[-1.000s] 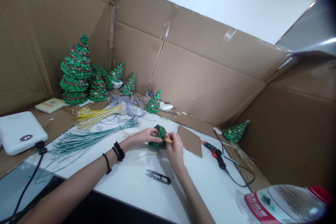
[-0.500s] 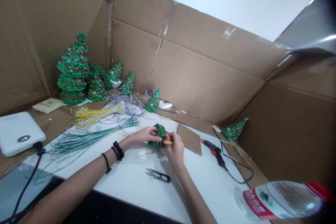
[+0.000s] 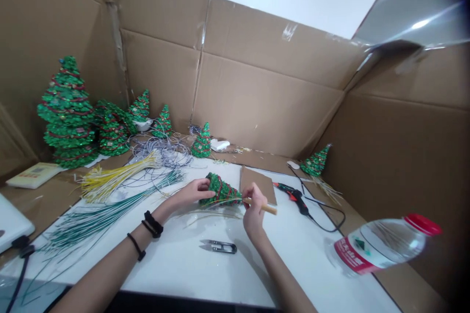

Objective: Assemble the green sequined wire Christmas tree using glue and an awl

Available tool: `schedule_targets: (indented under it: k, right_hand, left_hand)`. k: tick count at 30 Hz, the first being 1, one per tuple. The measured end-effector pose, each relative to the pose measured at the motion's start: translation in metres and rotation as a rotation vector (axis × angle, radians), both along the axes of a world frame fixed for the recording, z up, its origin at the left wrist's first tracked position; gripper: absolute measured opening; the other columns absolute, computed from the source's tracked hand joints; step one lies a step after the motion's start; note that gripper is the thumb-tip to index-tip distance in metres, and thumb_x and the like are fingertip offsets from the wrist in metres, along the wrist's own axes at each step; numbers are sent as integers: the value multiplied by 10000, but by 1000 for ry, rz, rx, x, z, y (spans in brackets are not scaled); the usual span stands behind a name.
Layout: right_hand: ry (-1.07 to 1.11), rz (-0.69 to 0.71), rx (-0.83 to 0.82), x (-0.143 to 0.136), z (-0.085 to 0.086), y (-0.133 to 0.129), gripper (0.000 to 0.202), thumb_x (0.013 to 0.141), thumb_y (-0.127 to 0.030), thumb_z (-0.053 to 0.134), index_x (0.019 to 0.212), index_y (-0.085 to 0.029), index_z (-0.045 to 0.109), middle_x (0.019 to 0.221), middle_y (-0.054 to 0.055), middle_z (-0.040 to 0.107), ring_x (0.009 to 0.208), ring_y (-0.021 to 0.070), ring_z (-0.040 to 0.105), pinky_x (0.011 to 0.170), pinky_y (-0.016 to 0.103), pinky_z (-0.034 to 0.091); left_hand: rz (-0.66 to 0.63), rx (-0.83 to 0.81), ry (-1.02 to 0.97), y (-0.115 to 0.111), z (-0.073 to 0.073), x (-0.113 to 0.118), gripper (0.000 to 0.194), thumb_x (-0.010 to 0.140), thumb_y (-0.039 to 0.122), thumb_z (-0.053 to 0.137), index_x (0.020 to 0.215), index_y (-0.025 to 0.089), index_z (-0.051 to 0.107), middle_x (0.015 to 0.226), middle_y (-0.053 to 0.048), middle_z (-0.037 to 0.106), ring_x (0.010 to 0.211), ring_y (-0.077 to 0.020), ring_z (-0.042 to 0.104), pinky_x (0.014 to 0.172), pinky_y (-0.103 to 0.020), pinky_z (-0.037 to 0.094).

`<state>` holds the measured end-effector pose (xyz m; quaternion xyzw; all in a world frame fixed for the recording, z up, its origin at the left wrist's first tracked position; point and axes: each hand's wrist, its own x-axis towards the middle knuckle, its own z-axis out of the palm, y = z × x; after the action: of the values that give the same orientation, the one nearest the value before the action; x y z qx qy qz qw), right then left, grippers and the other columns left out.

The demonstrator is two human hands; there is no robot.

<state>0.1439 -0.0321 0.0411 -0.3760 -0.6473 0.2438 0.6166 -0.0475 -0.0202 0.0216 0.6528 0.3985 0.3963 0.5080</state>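
Between the hands, the tree lies pointing right.

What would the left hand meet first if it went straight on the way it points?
The small green tree, which the left hand holds with its fingers against it. What lies next in line is hard to judge from one view.

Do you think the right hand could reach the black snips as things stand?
Probably yes: nothing covers the snips on the white tabletop near the right hand, though its wooden-handled tool might need setting down first.
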Motion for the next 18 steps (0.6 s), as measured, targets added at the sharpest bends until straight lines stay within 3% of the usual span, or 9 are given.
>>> schedule_targets:
  k: [5,7,10,14,18]
  right_hand:
    - [109,106,-181,-5,6,6,370,898,-434,343,597,-224,393,503,-52,347,458,114,338,456,245,304]
    - [85,144,-210,-7,6,9,370,898,-453,357,615,-222,413,492,-56,368,467,113,362,487,244,330]
    - [65,183,-228,-8,3,12,379,897,-468,368,616,-218,415,492,-58,391,470,107,374,500,241,335]
    - [59,230,-238,-8,-1,14,376,895,-466,381,616,-216,408,480,-66,384,457,101,354,490,237,314]
    - [60,200,-219,-8,1,13,378,897,-457,385,609,-213,406,493,-65,375,466,99,350,493,235,309]
  left_hand:
    - [299,375,479,-13,9,3,237,797,427,533,846,195,543,665,11,573,601,-151,532,584,-259,365]
    - [420,533,602,-17,11,3,256,797,423,527,931,204,525,730,-6,586,643,-168,551,614,-273,382]
    - [523,701,636,-16,11,4,405,798,414,521,1128,187,459,982,-80,581,900,-227,562,777,-326,425]
    - [449,717,648,-9,1,7,683,806,464,521,1369,198,240,1382,-140,368,1265,-273,351,1024,-412,301]
    - [339,631,653,-5,-9,10,724,801,508,520,1392,209,231,1464,-136,274,1333,-284,258,1069,-431,236]
